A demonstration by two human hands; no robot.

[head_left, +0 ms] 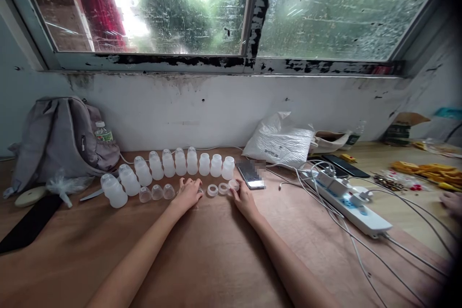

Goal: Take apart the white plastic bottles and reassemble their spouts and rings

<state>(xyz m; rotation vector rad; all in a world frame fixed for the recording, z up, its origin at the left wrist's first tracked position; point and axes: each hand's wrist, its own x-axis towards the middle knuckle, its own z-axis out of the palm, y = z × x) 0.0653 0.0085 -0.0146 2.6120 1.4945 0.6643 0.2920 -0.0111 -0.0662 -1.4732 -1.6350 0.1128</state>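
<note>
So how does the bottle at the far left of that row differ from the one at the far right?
The left-end bottle wears a domed top; the right-end bottle has none. With its dome, the left-end bottle looks taller than the right-end bottle. The left-end bottle appears tilted in this wide view, the right-end bottle nearly upright. Both are whitish, frosted-looking and stand on the table.

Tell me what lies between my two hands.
In the head view, at least two translucent rings lie between the left hand and the right hand, which touches another ring.
</note>
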